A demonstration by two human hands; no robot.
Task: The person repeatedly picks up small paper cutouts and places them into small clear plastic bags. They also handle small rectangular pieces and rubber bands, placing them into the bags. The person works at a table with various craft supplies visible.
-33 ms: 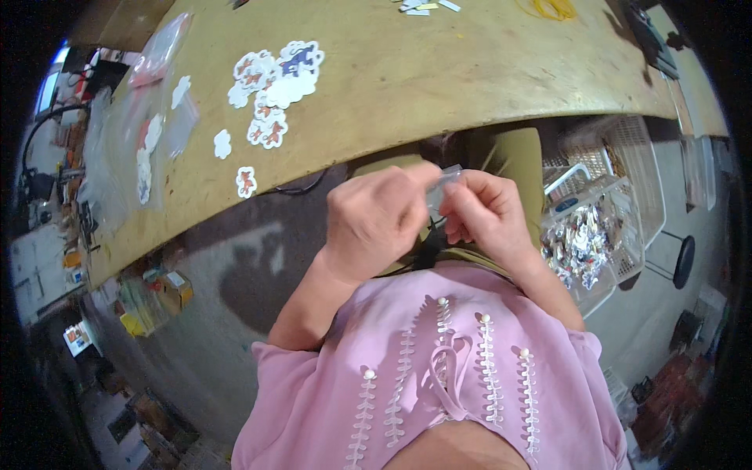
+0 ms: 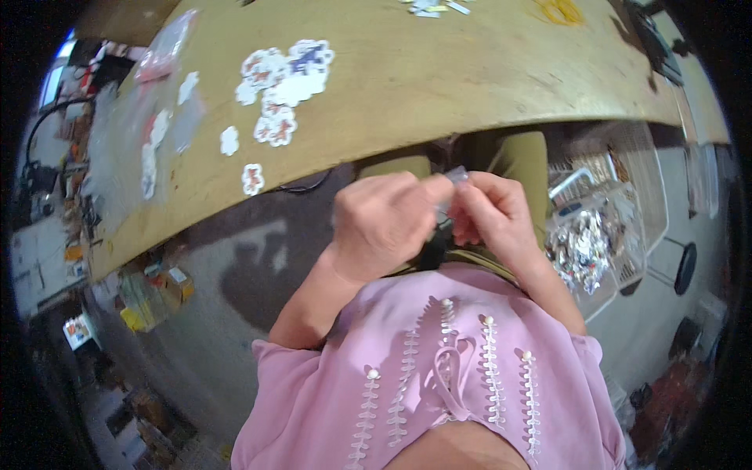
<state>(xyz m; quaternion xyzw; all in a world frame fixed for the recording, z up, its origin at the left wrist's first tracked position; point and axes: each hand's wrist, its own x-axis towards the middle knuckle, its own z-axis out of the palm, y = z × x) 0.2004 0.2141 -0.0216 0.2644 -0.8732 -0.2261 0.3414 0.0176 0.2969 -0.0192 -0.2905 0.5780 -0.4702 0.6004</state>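
Clear plastic piece (image 2: 457,174) just off near edge of bench (image 2: 470,70), pinched in grip of right hand (image 2: 501,213). Left hand (image 2: 384,223) just beside it; grip blurred, can't tell. Scallop-edged cutouts (image 2: 294,90) on bench.

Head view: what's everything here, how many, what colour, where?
table: one, tan, top
cut-outs: several, white with prints, table left
plastic bags: several, clear, table's left end
strips: several, mostly white, top edge
strand bundle: one, yellow, top right
baskets: count unclear, whitish, right
small pieces: many, multicoloured, among baskets
edge clutter: uncountable, blurred, rim
plastic piece: one, clear, between hands
blouse: one, pink, lower centre
trousers: one pair, olive, centre
left hand: one, bare, centre
right hand: one, bare, touching plastic piece
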